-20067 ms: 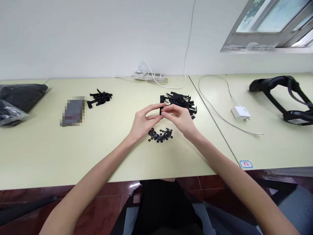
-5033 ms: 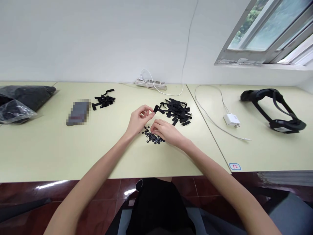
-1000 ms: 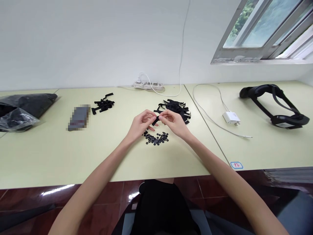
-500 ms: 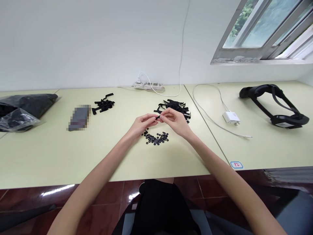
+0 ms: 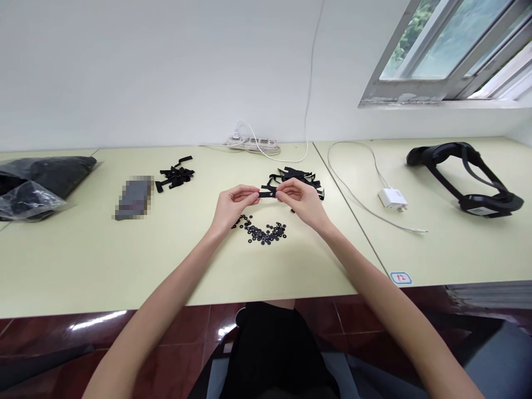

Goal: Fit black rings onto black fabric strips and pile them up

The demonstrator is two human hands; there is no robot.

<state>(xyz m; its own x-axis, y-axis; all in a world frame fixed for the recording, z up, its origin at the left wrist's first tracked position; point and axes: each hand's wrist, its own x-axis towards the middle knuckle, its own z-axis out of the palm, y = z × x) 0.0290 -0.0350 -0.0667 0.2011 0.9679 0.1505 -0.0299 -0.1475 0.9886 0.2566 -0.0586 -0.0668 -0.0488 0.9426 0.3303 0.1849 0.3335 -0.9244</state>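
Observation:
A short black fabric strip (image 5: 266, 194) with a small pale mark near its middle is stretched between my two hands above the table. My left hand (image 5: 233, 206) pinches one end of it, and my right hand (image 5: 302, 203) pinches the other. Just below the hands lies a loose pile of small black rings (image 5: 266, 235), some of them partly behind my left hand. Behind my right hand is a heap of black strips (image 5: 297, 176), partly covered by the fingers. Another, smaller heap of black strips (image 5: 177, 176) lies farther left.
A blurred-out dark object (image 5: 135, 198) and a black bag in clear plastic (image 5: 50, 185) lie left. A power strip (image 5: 253, 144) is against the wall. To the right are a white charger (image 5: 392, 198) with its cable and a black headset (image 5: 486, 204).
My hands have moved apart, the left one shifting left. The strip that was bunched between my fingertips is now drawn out straight and shows its pale mark.

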